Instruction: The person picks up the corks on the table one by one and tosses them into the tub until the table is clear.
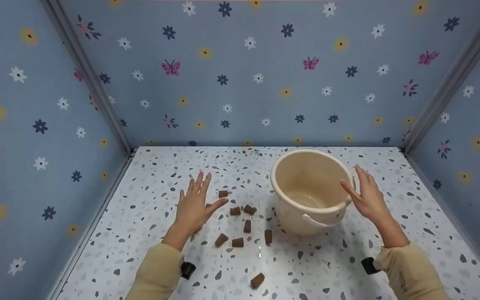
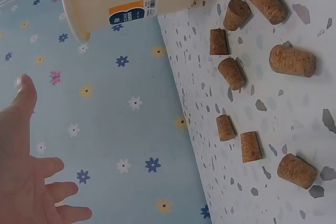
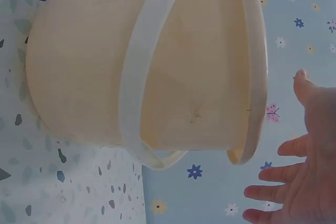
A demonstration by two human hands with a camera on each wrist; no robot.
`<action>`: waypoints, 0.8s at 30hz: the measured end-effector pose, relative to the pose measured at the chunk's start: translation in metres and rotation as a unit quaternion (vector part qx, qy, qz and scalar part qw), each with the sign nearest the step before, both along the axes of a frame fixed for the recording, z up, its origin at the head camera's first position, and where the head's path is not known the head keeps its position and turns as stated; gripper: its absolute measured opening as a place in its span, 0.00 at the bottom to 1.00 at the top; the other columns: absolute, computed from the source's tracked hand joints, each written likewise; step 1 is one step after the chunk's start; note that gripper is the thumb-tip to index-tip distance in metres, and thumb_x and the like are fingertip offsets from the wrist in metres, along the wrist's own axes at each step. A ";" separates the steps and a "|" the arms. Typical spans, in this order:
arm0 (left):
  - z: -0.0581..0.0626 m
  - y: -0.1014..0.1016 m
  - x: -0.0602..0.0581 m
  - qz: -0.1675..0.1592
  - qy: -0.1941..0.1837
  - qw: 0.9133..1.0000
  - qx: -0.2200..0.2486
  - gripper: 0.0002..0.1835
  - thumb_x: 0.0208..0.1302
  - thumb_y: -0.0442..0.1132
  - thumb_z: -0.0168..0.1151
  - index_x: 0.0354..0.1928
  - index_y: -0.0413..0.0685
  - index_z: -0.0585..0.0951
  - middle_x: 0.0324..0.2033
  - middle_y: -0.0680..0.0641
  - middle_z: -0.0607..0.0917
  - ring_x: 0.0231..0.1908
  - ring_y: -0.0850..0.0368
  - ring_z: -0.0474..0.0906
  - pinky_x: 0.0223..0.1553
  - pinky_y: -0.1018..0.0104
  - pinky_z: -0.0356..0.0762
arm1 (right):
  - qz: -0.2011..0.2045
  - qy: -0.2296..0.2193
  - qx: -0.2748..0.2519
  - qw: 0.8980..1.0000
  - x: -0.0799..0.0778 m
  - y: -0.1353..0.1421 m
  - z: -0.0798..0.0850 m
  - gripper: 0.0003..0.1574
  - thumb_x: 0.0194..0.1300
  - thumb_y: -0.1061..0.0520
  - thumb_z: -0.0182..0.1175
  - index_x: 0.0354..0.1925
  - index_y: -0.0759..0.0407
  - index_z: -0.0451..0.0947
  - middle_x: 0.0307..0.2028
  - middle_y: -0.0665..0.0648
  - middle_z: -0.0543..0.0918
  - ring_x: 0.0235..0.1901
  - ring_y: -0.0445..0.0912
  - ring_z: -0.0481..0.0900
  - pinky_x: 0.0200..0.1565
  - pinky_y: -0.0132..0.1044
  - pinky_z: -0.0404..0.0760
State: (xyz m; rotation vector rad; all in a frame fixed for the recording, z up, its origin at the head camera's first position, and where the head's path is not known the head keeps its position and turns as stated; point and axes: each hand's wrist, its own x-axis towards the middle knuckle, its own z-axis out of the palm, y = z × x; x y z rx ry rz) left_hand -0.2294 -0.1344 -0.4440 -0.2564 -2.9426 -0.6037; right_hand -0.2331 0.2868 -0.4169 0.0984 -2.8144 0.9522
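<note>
A cream plastic bucket [image 1: 294, 216] stands upright on the right half of the table, its white handle [image 3: 137, 72] hanging down the side. Nothing shows inside it in the head view. Several brown cork stoppers [image 2: 293, 61] lie scattered left of the bucket. My left hand [image 1: 192, 210] hovers over the left edge of the corks, fingers straight and thumb spread, partly covering some of them. Beside the bucket's right rim is my right hand [image 1: 369, 201], fingers extended and thumb apart; in the right wrist view it is clear of the rim. Neither hand holds anything.
The white speckled table [image 1: 140, 258] is walled in by blue flowered panels [image 1: 265, 91] at the back and both sides. Grey metal posts [image 1: 94, 83] mark the corners. One cork [image 1: 257, 280] lies apart, close to the front.
</note>
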 end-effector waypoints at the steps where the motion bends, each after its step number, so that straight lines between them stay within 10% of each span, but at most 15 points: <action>1: -0.001 0.000 0.002 0.000 0.003 1.000 0.004 0.50 0.50 0.74 0.41 0.69 0.55 0.44 0.67 0.45 0.45 0.65 0.44 0.40 0.58 0.40 0.40 | -0.005 0.005 -0.014 1.000 0.001 0.000 -0.001 0.49 0.63 0.37 0.45 0.66 0.67 0.42 0.61 0.76 0.49 0.58 0.69 0.51 0.52 0.66 0.51; 9: -0.018 0.009 0.020 -0.016 0.065 0.996 0.059 0.47 0.52 0.68 0.48 0.67 0.48 0.51 0.64 0.41 0.56 0.61 0.43 0.55 0.57 0.43 0.51 | -0.065 0.036 -0.128 0.989 0.002 0.008 -0.019 0.43 0.63 0.40 0.48 0.64 0.67 0.50 0.55 0.73 0.64 0.50 0.65 0.67 0.45 0.57 0.67; 18: -0.045 0.021 0.036 -0.014 0.126 0.980 0.155 0.41 0.51 0.63 0.57 0.62 0.45 0.63 0.54 0.43 0.70 0.53 0.46 0.65 0.53 0.47 0.60 | -0.140 0.028 -0.306 0.941 -0.091 0.089 -0.176 0.39 0.56 0.36 0.54 0.61 0.51 0.60 0.50 0.58 0.71 0.36 0.47 0.80 0.27 0.38 0.79; 24: -0.068 0.030 0.051 -0.034 0.114 0.965 0.232 0.38 0.48 0.61 0.60 0.56 0.42 0.70 0.47 0.45 0.74 0.48 0.51 0.70 0.47 0.53 0.68 | -0.163 -0.006 -0.403 0.901 -0.103 0.092 -0.204 0.43 0.50 0.32 0.56 0.58 0.52 0.64 0.46 0.58 0.74 0.35 0.51 0.80 0.27 0.41 0.79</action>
